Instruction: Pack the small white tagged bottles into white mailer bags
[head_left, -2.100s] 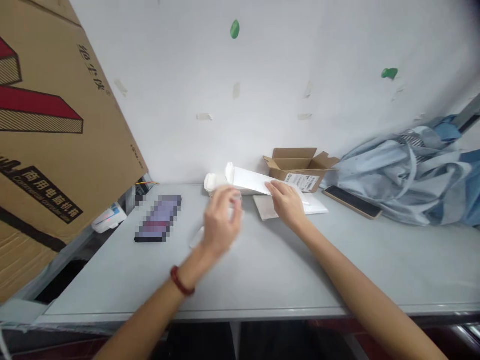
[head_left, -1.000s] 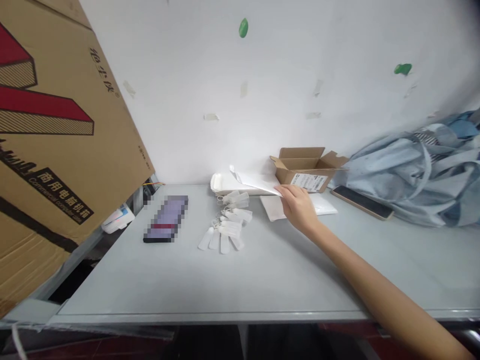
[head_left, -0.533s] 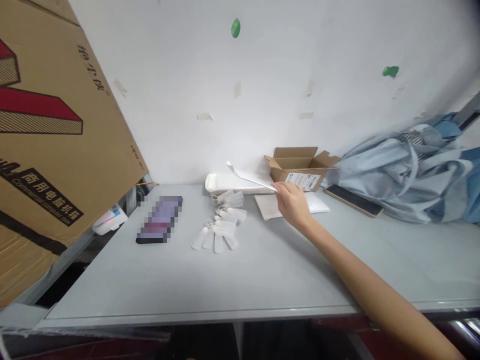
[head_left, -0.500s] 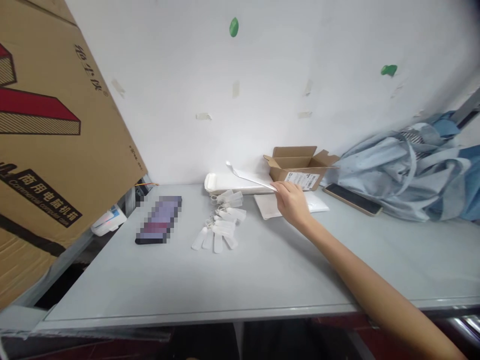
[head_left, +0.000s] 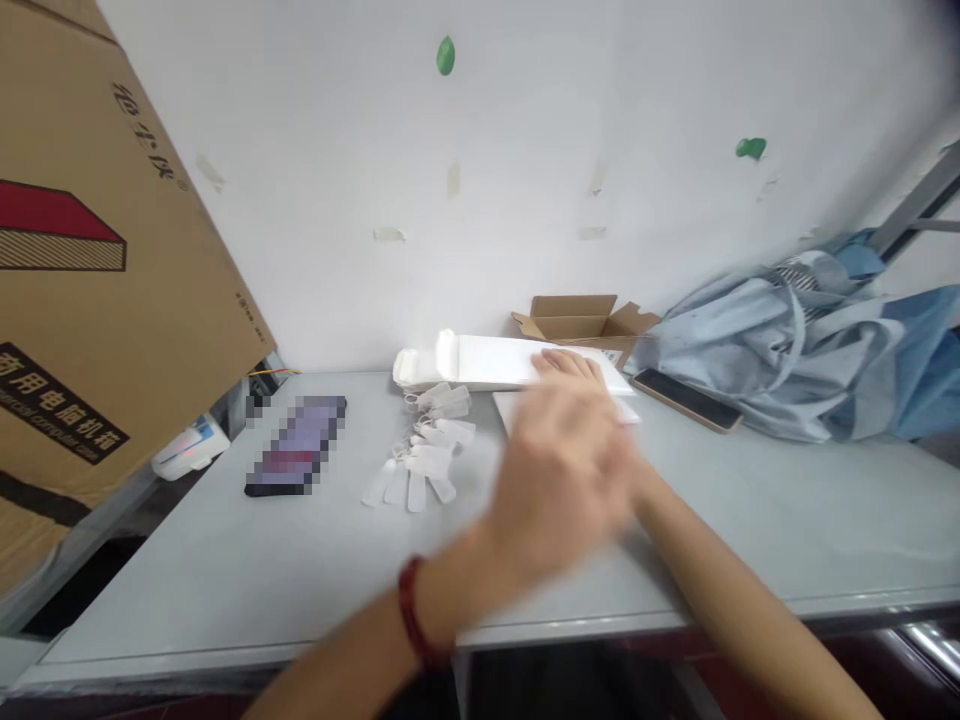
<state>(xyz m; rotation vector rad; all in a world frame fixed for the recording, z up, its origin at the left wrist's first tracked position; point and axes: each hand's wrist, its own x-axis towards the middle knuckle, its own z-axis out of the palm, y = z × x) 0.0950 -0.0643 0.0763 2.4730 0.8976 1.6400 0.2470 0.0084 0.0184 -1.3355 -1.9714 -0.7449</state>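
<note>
My left hand (head_left: 559, 470) sweeps across the middle of the view above the grey table (head_left: 300, 580). It is smeared by motion, so its fingers do not show; a red bead bracelet (head_left: 411, 620) sits on its wrist. Behind it my right hand (head_left: 574, 365) is mostly hidden. Its fingertips rest on a long white sheet (head_left: 487, 360) that it holds raised at the back of the table. A bunch of white key tags (head_left: 420, 450) lies just left of the hands.
A dark phone (head_left: 292, 455) lies left of the tags. A small open cardboard box (head_left: 574, 315) stands by the wall, with a white tray (head_left: 409, 368) to its left. A large carton (head_left: 90, 260) leans at far left. Blue cloth (head_left: 787, 330) and another dark phone (head_left: 686, 398) lie on the right.
My left hand let go of the tags, left the view, and has now swung back in toward the right hand. The right hand has tipped the white sheet up higher.
</note>
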